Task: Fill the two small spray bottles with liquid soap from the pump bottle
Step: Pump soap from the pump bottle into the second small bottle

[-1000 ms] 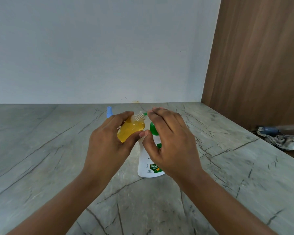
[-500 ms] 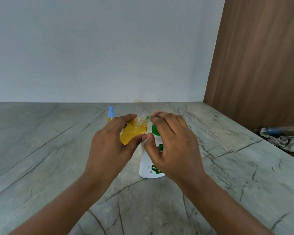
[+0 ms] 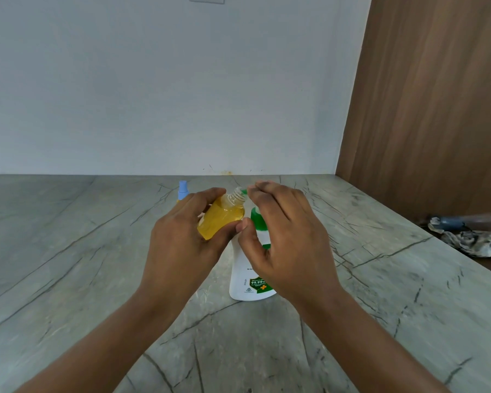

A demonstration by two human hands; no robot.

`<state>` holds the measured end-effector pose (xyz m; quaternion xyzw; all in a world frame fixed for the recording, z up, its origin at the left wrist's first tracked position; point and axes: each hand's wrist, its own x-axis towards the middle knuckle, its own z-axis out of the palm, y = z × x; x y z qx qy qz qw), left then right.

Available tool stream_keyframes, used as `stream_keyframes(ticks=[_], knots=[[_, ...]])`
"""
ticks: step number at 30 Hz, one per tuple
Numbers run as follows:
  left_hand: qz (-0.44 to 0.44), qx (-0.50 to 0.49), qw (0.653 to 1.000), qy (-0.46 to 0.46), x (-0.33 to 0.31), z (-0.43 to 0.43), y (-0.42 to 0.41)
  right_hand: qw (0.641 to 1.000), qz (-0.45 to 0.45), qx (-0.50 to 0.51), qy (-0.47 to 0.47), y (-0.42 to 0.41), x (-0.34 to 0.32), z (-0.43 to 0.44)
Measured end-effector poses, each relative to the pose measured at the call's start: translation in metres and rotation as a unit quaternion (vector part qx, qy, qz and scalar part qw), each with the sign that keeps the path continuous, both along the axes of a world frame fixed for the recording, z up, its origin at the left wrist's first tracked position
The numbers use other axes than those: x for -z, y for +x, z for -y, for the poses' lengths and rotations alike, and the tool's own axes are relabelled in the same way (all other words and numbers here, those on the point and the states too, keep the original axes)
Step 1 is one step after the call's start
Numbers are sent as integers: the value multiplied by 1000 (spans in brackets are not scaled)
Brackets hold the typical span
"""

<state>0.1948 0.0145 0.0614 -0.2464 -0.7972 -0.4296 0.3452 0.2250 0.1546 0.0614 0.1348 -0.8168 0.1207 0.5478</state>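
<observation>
My left hand grips a small clear spray bottle full of yellow soap, tilted, with its uncapped threaded neck pointing up and right toward the pump spout. My right hand rests over the green pump head of the white pump bottle, fingers laid on top and thumb near the green collar. The pump bottle stands upright on the counter. A second small bottle with a blue spray cap stands behind my left hand, mostly hidden.
The grey marble counter runs back to a white wall. A brown wooden panel rises on the right. A crumpled cloth lies past the counter's right edge.
Both hands and the bottles hold nearly the same pose. The camera view has shifted a little, and the blue-capped bottle shows more behind my left hand.
</observation>
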Motion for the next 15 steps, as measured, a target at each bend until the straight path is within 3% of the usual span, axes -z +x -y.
stream_keyframes(ticks=[15], knots=[[0,-18,999,-32,5,1,1,1000,4,10,12,-4,6,-2]])
